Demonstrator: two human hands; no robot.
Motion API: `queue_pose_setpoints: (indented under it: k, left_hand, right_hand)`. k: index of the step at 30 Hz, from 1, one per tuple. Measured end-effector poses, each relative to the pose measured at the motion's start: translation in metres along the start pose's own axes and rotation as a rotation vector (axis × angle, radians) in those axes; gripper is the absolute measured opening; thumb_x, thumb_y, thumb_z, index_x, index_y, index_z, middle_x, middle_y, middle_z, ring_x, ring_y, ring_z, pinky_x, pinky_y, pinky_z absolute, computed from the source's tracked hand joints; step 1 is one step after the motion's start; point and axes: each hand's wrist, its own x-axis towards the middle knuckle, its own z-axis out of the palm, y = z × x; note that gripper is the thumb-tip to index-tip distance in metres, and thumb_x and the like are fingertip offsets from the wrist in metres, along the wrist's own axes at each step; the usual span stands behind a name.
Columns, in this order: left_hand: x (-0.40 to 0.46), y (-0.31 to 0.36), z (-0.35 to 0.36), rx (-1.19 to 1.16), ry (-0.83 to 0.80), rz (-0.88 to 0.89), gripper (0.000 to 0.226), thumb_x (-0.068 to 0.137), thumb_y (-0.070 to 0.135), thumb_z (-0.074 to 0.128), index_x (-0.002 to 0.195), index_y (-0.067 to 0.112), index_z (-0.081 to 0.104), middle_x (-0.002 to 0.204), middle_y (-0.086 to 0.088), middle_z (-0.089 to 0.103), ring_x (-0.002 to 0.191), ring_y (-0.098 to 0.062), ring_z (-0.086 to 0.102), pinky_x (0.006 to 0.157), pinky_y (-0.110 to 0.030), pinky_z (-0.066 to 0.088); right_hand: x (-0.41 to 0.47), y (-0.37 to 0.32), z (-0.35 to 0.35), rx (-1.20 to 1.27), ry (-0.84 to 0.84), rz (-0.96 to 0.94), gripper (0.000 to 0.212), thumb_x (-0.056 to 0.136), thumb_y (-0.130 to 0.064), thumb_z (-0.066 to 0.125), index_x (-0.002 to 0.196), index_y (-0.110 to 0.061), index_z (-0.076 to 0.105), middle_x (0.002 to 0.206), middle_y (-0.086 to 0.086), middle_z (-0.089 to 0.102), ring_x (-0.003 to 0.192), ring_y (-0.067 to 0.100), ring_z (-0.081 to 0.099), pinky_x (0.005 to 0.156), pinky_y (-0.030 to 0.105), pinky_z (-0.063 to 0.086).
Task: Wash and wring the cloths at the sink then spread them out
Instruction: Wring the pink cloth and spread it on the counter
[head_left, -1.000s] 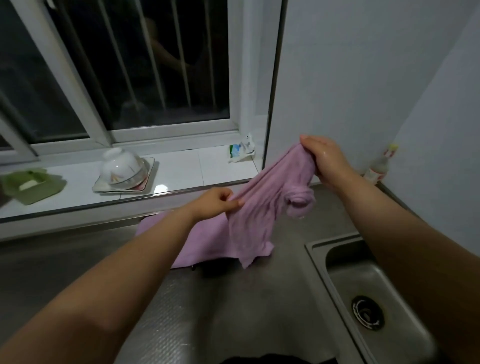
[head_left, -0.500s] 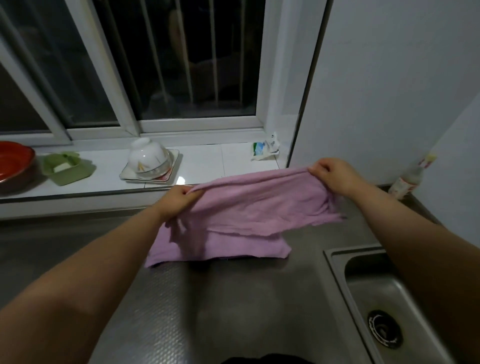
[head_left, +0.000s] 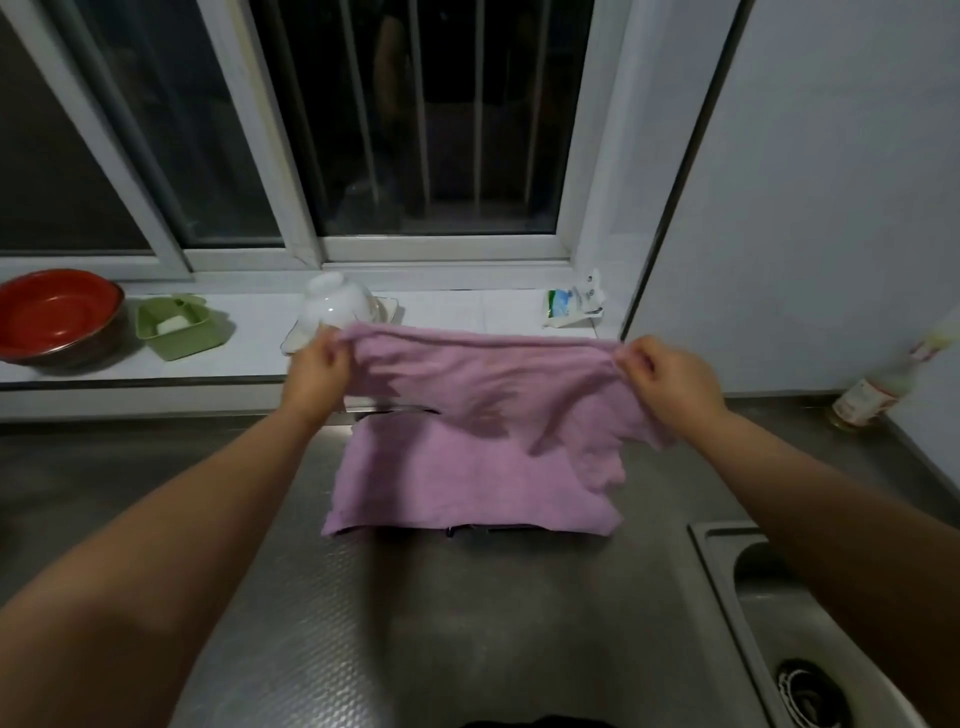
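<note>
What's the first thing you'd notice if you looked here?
The pink cloth, stretched wide between the left hand and right hand, each with a grip on a top corner. It hangs above another pink cloth lying flat on the steel counter. A red bowl glows on the windowsill at far left.

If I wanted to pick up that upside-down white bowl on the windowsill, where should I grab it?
Probably by the raised foot ring on top of the white bowl, coming from above. It sits rim down on a plate, so the rim offers no hold and the rounded sides look slippery.
</note>
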Motion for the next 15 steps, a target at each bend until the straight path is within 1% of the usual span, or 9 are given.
queue_pose_setpoints:
  k: [1,2,3,5,7,9,10,12,15]
  left_hand:
    - [0.000,-0.004,-0.002,0.142,-0.226,-0.014,0.031,0.101,0.027,0.041,0.094,0.004,0.060,0.075,-0.014,0.060,0.055,-0.030,0.059,0.042,-0.027,0.048]
    - [0.001,-0.009,-0.005,0.240,-0.377,-0.037,0.030,0.101,0.030,0.043,0.087,0.008,0.059,0.070,-0.013,0.058,0.050,-0.029,0.059,0.036,-0.025,0.045]
    - [0.001,-0.012,-0.009,0.252,-0.419,-0.054,0.028,0.100,0.031,0.047,0.083,0.013,0.059,0.069,-0.013,0.059,0.051,-0.028,0.059,0.034,-0.024,0.043]
    - [0.005,-0.014,-0.021,0.089,-0.323,-0.073,0.022,0.098,0.029,0.052,0.084,0.015,0.062,0.071,-0.008,0.060,0.059,-0.023,0.058,0.042,-0.024,0.044]
    - [0.012,-0.013,-0.033,-0.174,-0.223,-0.109,0.018,0.097,0.025,0.056,0.087,0.012,0.066,0.077,-0.004,0.061,0.069,-0.016,0.055,0.058,-0.020,0.044]
    - [0.023,-0.008,-0.044,-0.401,-0.232,-0.175,0.015,0.094,0.025,0.059,0.090,0.013,0.068,0.085,-0.004,0.064,0.075,-0.015,0.057,0.069,-0.023,0.045]
    - [0.029,-0.005,-0.048,-0.436,-0.247,-0.197,0.016,0.093,0.026,0.059,0.093,0.014,0.069,0.088,-0.004,0.066,0.078,-0.015,0.058,0.072,-0.026,0.046]
    - [0.043,-0.005,-0.050,-0.416,-0.252,-0.221,0.015,0.090,0.027,0.060,0.092,0.016,0.070,0.090,-0.005,0.067,0.080,-0.016,0.060,0.073,-0.029,0.046]
    - [0.057,-0.010,-0.043,-0.278,-0.222,-0.241,0.014,0.091,0.025,0.061,0.080,0.018,0.064,0.075,-0.005,0.060,0.063,-0.019,0.053,0.057,-0.026,0.042]
  right_hand:
    - [0.002,-0.001,0.005,-0.061,-0.149,-0.006,0.027,0.097,-0.040,0.047,0.088,-0.019,0.061,0.087,0.012,0.066,0.078,0.031,0.059,0.061,0.030,0.033]
    - [0.003,0.001,0.009,-0.081,-0.238,-0.001,0.028,0.096,-0.041,0.048,0.087,-0.019,0.062,0.086,0.011,0.066,0.077,0.028,0.057,0.062,0.030,0.034]
    - [0.004,0.002,0.011,-0.045,-0.258,0.020,0.030,0.095,-0.043,0.049,0.089,-0.018,0.064,0.085,0.008,0.065,0.077,0.025,0.055,0.063,0.029,0.035]
    - [0.008,0.005,0.008,0.113,-0.180,0.082,0.031,0.094,-0.043,0.052,0.091,-0.016,0.067,0.083,0.004,0.063,0.077,0.022,0.055,0.065,0.029,0.038]
    - [0.016,0.009,0.003,0.272,-0.124,0.135,0.033,0.091,-0.044,0.057,0.079,-0.015,0.066,0.073,0.003,0.060,0.072,0.020,0.054,0.064,0.029,0.039]
    - [0.028,0.005,-0.006,0.383,-0.106,0.138,0.043,0.090,-0.043,0.060,0.068,-0.006,0.062,0.062,0.007,0.054,0.063,0.017,0.048,0.058,0.027,0.037]
    - [0.034,0.001,-0.011,0.410,-0.092,0.135,0.046,0.090,-0.042,0.060,0.065,-0.003,0.060,0.059,0.008,0.052,0.061,0.017,0.045,0.055,0.023,0.035]
    - [0.048,-0.006,-0.017,0.411,-0.078,0.134,0.048,0.090,-0.043,0.059,0.061,-0.006,0.057,0.056,0.005,0.048,0.058,0.016,0.042,0.055,0.026,0.034]
    - [0.065,-0.011,-0.012,0.223,-0.123,0.132,0.050,0.091,-0.054,0.050,0.064,-0.013,0.058,0.064,0.001,0.055,0.064,0.020,0.050,0.060,0.032,0.036]
